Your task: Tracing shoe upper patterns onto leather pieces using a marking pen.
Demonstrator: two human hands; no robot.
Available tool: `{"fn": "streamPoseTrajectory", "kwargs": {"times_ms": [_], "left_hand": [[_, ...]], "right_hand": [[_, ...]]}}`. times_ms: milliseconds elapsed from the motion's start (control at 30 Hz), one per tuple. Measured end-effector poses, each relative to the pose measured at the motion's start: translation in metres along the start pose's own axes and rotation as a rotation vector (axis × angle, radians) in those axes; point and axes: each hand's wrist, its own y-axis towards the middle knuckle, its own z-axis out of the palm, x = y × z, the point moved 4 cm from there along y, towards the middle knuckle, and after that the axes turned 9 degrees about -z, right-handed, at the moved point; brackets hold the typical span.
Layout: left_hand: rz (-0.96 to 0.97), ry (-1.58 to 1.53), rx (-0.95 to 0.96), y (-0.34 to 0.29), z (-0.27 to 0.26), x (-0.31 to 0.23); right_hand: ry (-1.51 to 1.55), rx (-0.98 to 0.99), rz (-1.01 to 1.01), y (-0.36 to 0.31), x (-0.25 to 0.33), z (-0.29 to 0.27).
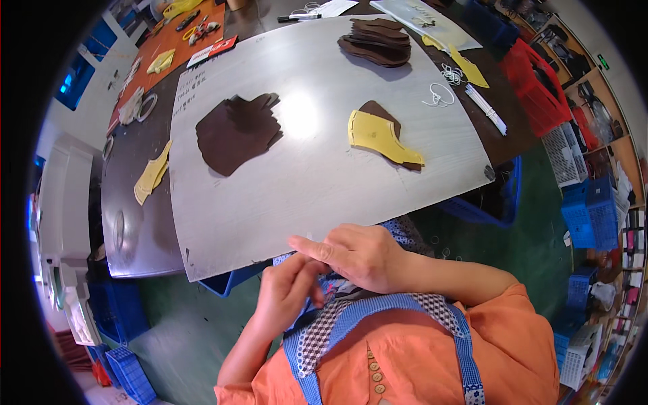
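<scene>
both hands meet just below the near edge of the grey board [304, 196], in front of the apron [351, 324]. right hand [358, 256] lies over the apron top, index finger stretched out toward the left, other fingers curled; cannot tell if it grips anything. left hand [290, 287] is loosely curled with fingertips touching the apron fabric beside the right hand (whatever it pinches is hidden). on the board, well apart from the hands: a brown stack [236, 131] of cut pieces at left-centre, a yellow template [378, 135] lying on a brown piece [385, 115] to the right, a second brown pile [376, 42] at the far edge. the board rests on a dark worktop [138, 223]. yellow pieces [152, 177] lie on the worktop left of the board, white cord [440, 94] to its right. blue crates [594, 216] stand on the floor at right.
</scene>
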Motion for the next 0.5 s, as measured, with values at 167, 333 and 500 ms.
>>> {"fn": "streamPoseTrajectory", "kwargs": {"times_ms": [167,333,500], "left_hand": [[0.291,0.403,0.111,0.054,0.024,-0.053],[0.787,1.050,-0.206,0.129,0.035,-0.090],[0.676,1.116,-0.169,0.161,0.057,-0.079]], "right_hand": [[-0.198,-0.192,0.066,-0.015,-0.032,-0.057],[-0.631,-0.166,0.436,-0.037,-0.099,-0.115],[-0.615,-0.084,0.668,-0.048,-0.127,-0.113]]}}
